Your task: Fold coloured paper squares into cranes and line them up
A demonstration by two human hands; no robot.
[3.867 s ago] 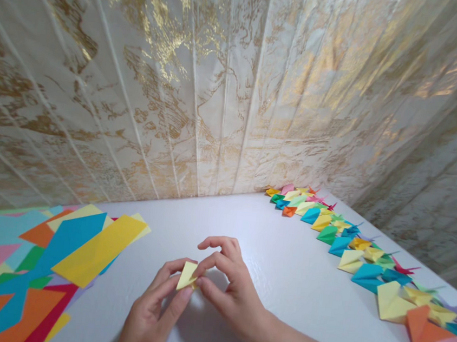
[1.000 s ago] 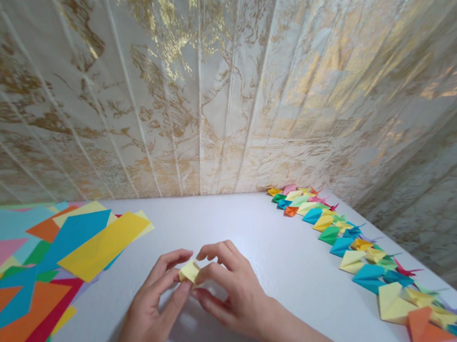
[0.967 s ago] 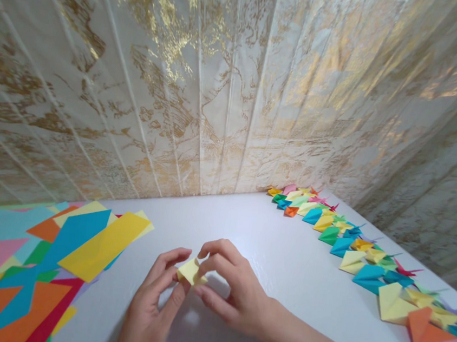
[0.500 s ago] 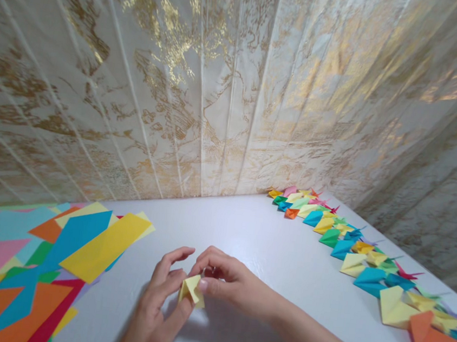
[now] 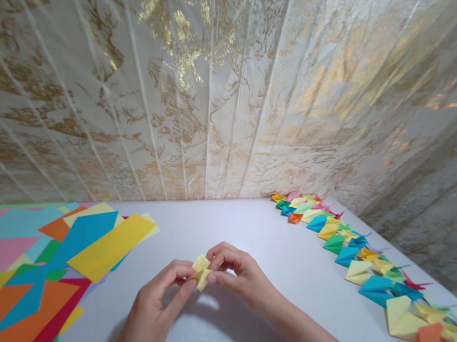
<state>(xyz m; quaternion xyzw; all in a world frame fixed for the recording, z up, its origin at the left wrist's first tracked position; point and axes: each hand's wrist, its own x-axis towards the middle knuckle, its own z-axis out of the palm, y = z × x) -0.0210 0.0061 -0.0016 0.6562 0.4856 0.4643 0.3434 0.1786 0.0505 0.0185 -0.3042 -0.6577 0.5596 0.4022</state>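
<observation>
A small piece of pale yellow folded paper (image 5: 200, 271) is held up between both hands, a little above the white table. Its flaps spread out on several sides. My left hand (image 5: 160, 294) pinches its left edge between thumb and forefinger. On the other side, my right hand (image 5: 238, 272) grips the right edge with thumb and fingertips, the other fingers curled. The fingertips cover part of the folds.
Loose coloured paper sheets (image 5: 51, 283) overlap across the table's left side. Several folded paper cranes (image 5: 375, 290) stand in rows along the right edge. A white and gold patterned curtain (image 5: 219, 99) hangs behind the white table (image 5: 208, 207).
The yellow paper has risen slightly and turned, and its flaps now stand apart. My left hand has gone from spread fingers to a pinch. The view has shifted slightly left.
</observation>
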